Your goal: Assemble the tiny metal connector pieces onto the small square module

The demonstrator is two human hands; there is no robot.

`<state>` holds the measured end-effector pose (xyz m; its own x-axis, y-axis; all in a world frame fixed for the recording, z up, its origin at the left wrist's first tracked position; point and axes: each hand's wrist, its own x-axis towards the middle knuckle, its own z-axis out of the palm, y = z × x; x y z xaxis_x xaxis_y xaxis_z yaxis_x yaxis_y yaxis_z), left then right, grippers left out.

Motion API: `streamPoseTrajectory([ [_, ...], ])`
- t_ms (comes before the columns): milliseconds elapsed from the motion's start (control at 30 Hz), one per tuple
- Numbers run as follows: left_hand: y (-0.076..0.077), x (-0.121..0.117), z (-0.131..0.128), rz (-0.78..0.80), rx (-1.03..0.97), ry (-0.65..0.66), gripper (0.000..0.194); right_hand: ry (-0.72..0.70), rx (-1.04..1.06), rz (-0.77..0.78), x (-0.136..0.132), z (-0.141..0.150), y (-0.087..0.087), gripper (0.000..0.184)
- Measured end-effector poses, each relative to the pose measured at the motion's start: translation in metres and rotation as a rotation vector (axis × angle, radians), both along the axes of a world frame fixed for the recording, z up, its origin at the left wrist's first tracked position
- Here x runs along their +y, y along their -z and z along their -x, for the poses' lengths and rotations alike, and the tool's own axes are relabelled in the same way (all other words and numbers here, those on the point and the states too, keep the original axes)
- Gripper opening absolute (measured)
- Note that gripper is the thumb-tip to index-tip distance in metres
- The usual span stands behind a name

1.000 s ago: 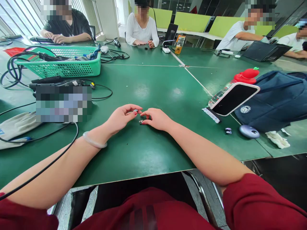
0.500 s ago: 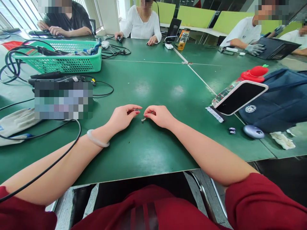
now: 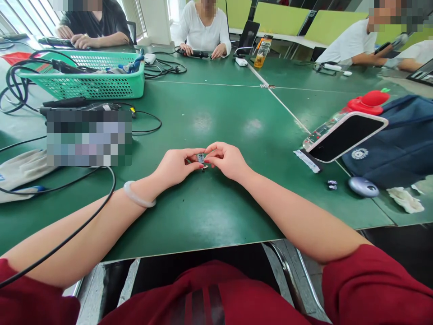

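Note:
My left hand (image 3: 177, 167), with a pale bangle on its wrist, pinches a small grey piece (image 3: 200, 158) that looks like a circuit board. From the other side my right hand (image 3: 228, 160) has its thumb and index finger closed on the right edge of the same piece. Both hands' fingertips nearly meet around it, just above the green table (image 3: 219, 212). Right below the fingertips is another tiny metallic part (image 3: 204, 168); whether it lies on the table or is held, I cannot make out.
Left are a green basket (image 3: 84, 85), cables and white gloves (image 3: 25, 169). Right stand a propped phone (image 3: 348, 137), a red-capped bottle (image 3: 367, 101), a navy bag (image 3: 399, 140) and a purple mouse-shaped object (image 3: 363, 186). Several people sit across the table. A black cable crosses my left forearm.
My hands have come together, and the grey piece now shows between them. The person opposite has both hands at a dark device. At right, the dark panel has shifted away to the right.

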<state>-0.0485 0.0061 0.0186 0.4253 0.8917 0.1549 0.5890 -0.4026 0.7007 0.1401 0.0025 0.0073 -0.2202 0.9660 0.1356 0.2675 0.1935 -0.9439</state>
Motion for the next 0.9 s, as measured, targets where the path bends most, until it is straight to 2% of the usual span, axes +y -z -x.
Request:
streamPoseTrajectory([
  [167,-0.002,-0.001,-0.001,-0.095,0.092,0.022,0.045,0.029,-0.073,-0.086,-0.004,0.003,0.0,0.014],
  [333,-0.003,-0.003,-0.002,-0.126,0.105,0.037,0.046,0.035,-0.147,-0.179,-0.007,0.004,-0.001,0.013],
  [600,0.001,0.001,0.001,-0.024,-0.073,0.074,0.05,0.023,-0.154,-0.264,-0.008,0.006,-0.001,0.018],
  [700,0.001,0.004,0.002,-0.017,-0.107,0.047,0.044,0.051,-0.17,-0.266,-0.008,0.001,-0.012,0.019],
  [767,0.001,0.006,0.003,-0.003,-0.1,0.025,0.039,-0.044,-0.138,-0.201,-0.013,-0.007,-0.027,0.023],
  [867,0.002,0.007,0.005,0.026,-0.098,-0.001,0.034,-0.504,-0.061,-0.056,-0.038,-0.024,-0.06,0.038],
  [900,0.002,0.008,0.006,0.033,-0.103,-0.005,0.034,-0.603,-0.065,-0.049,-0.051,-0.029,-0.07,0.041],
])
